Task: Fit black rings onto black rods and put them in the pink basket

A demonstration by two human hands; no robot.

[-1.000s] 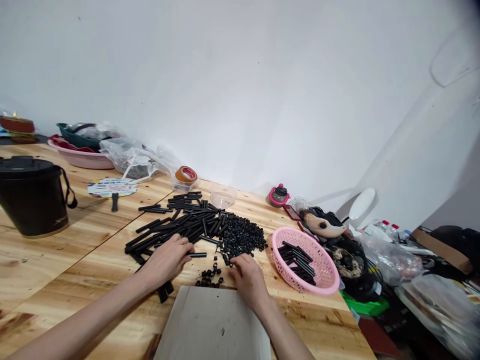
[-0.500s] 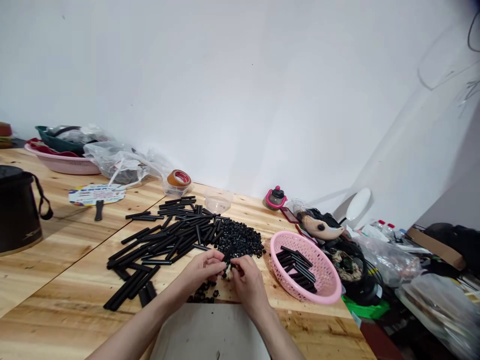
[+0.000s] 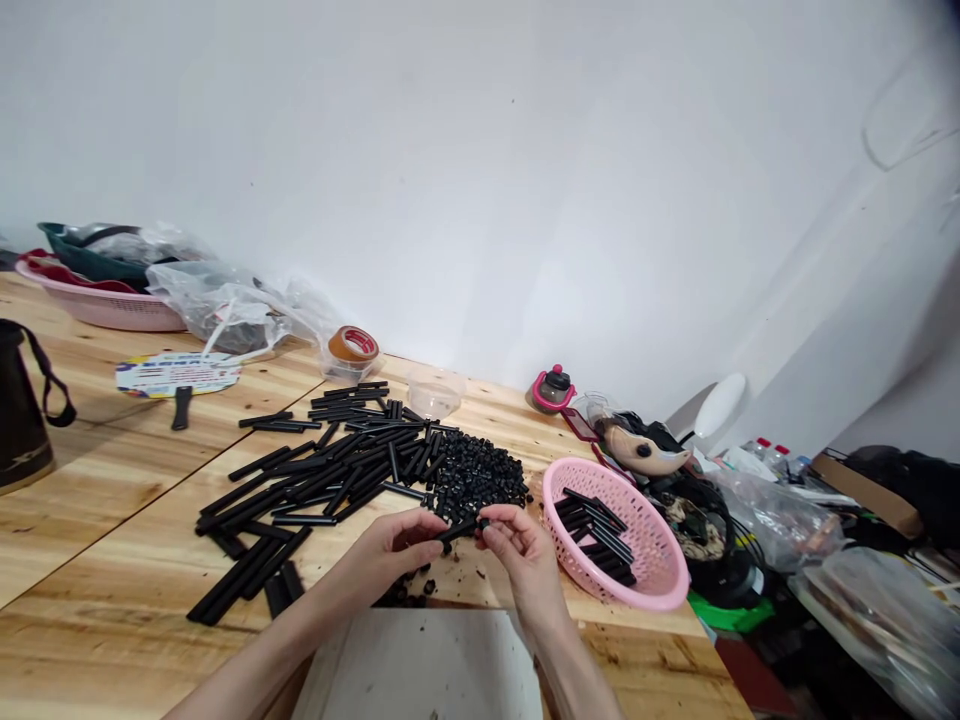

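Note:
My left hand (image 3: 405, 543) pinches a short black tube (image 3: 457, 531) between thumb and fingers, its free end pointing right. At that end my right hand (image 3: 525, 553) pinches a small black cap-like piece (image 3: 482, 524); whether it sits on the tube or only touches it I cannot tell. Just beyond both hands lies a heap of small black pieces (image 3: 480, 470). Many loose black tubes (image 3: 352, 465) are spread to the left of that heap. Several small black pieces (image 3: 420, 588) lie close below my left fingers.
Right of my hands stands a pink plastic basket (image 3: 652, 560) with black tubes inside. A pale board (image 3: 420, 665) is at the front edge. Farther back are a tape roll (image 3: 353, 345), a clear tub (image 3: 433, 395), a hand fan (image 3: 180, 375) and a dark container (image 3: 22, 420).
My right hand has moved slightly right, and the black tube now shows between the hands, with the small black piece at its end. The view has shifted slightly.

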